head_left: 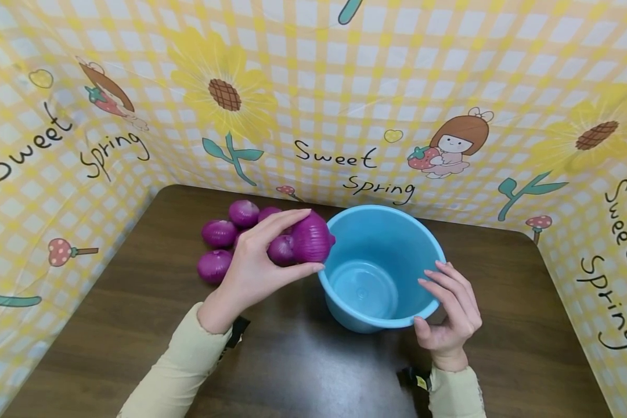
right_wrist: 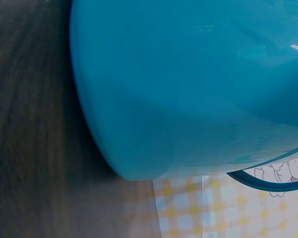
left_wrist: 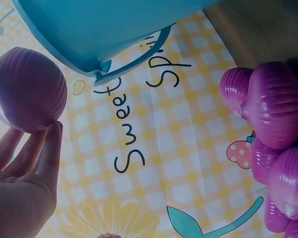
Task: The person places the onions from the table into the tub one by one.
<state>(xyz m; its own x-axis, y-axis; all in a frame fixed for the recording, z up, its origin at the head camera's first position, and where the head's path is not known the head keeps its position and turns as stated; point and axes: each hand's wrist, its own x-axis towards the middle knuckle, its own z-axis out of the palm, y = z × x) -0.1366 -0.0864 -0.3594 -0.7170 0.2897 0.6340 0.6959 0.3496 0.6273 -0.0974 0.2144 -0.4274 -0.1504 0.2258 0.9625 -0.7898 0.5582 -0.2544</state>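
My left hand (head_left: pixel 261 255) grips a purple onion (head_left: pixel 312 238) between thumb and fingers, raised at the left rim of a blue bucket (head_left: pixel 339 313). In the left wrist view the same onion (left_wrist: pixel 32 89) sits in the fingertips, apart from the bucket (left_wrist: pixel 114 29). On the bucket's right rim rests my right hand (head_left: pixel 454 307), its fingers over the edge and thumb outside. The bucket stands upright, with nothing on the part of its floor that shows. The right wrist view holds mostly the bucket's outer wall (right_wrist: pixel 188 89); the right hand is out of that view.
Several more purple onions (head_left: pixel 214 267) lie in a group on the brown wooden table (head_left: pixel 292 371), left of the bucket and partly behind my left hand. A yellow checked cloth (head_left: pixel 324 104) with printed flowers surrounds the table at the back and sides.
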